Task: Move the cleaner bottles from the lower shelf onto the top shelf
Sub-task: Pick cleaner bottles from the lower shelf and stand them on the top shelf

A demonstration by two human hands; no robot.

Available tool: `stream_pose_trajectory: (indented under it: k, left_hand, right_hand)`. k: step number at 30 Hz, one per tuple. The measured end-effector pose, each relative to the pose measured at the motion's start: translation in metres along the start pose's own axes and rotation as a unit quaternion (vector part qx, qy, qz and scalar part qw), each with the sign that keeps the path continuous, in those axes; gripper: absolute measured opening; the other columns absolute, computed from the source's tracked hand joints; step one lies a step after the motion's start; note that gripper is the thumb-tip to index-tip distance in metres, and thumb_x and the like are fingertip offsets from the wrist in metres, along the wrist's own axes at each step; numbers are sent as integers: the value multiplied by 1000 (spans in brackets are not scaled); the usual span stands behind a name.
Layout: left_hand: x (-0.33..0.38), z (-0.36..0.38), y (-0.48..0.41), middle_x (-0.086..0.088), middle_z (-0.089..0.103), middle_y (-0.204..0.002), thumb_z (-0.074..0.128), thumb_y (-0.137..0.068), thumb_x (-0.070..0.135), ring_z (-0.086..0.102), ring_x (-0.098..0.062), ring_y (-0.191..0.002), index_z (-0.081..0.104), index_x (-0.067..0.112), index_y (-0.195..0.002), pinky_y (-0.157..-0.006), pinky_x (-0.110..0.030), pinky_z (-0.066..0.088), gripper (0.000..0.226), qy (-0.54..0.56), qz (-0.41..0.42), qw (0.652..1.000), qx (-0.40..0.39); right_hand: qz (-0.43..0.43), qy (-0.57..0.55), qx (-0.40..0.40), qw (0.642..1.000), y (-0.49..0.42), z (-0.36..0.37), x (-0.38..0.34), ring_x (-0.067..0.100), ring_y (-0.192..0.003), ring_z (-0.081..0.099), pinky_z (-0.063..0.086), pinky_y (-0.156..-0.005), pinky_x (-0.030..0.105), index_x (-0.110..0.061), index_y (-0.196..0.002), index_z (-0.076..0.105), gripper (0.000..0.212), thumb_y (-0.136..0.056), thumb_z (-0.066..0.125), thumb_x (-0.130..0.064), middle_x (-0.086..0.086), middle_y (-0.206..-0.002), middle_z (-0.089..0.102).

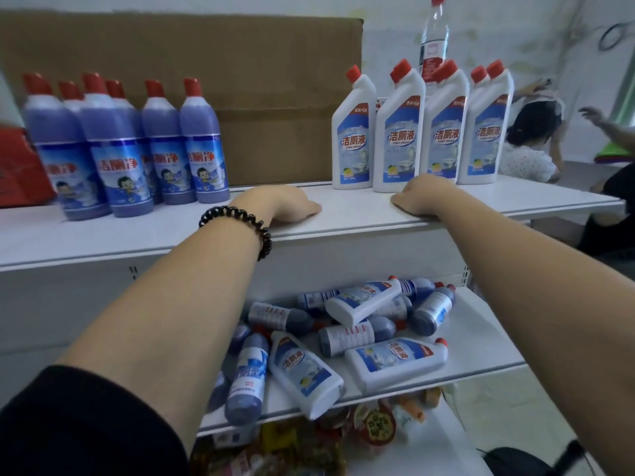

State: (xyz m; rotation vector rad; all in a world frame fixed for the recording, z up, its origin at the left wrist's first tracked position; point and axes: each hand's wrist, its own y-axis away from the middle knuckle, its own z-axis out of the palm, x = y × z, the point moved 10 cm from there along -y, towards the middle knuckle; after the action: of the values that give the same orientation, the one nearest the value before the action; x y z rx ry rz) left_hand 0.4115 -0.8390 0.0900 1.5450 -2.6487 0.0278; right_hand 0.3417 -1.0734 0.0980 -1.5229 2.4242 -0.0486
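Far left of the frame, a red box [17,166] sits at the end of the top shelf [103,235]. Next to it, six blue bottles [120,146] stand upright in a tight cluster, red caps up. Behind them a big carton [240,80] fills the upper middle.

Moving to the centre, the left hand [288,204] rests on the top shelf in the bare gap between the two groups. Its fingers are tucked under and it holds nothing. There's a black coil hair tie [240,228] on that wrist and a black sleeve [68,424] in the lower left corner.

Just right of centre, the right hand [422,194] lies on the shelf's front edge, knuckles right at the foot of the white bottles [395,132]. Its fingers are hidden behind the hand, so I cannot tell whether they touch a bottle or how they lie. Five white bottles stand there upright in a row, with a clear water bottle [434,39] behind them.

Below, between the forearms, a pile [347,333] of blue and white bottles lies jumbled on its sides on the lower shelf [481,345]. Under that are packets of snacks [343,434].

At the far right, a person [529,139] is in the background.
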Motion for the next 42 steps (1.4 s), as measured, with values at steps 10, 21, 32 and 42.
stream_pose_trajectory:
  k: [10,21,32,42]
  left_hand:
    - [-2,1,66,-25,52,-141,33,-107,35,49,-37,-129,54,-8,-129,-99,-36,38,53,45,43,997,54]
    - [-17,7,158,-6,44,-153,49,-103,42,43,-24,-138,47,15,-146,-112,-34,33,51,91,20,991,99]
    - [-80,67,239,-11,57,-139,50,-103,40,54,-28,-125,56,8,-136,-102,-35,40,46,170,-100,977,85]
    - [-171,149,210,-16,64,-124,49,-103,39,59,-29,-108,63,1,-125,-85,-30,40,45,198,-162,967,2]
  right_hand:
    - [-27,-47,45,998,76,6,-60,29,-102,57,47,-99,50,-14,-113,60,42,-92,44,-46,9,-108,63]
    - [-110,-97,51,988,159,9,-94,31,-114,57,50,-98,51,-20,-128,61,44,-91,51,-41,7,-125,61]
    - [-116,-171,-49,977,219,75,-98,35,-112,60,50,-100,44,-5,-121,65,39,-92,53,-28,17,-124,66]
    - [-119,-122,-140,975,200,149,-143,32,-91,60,48,-81,35,-3,-105,69,32,-95,53,-28,19,-111,68]
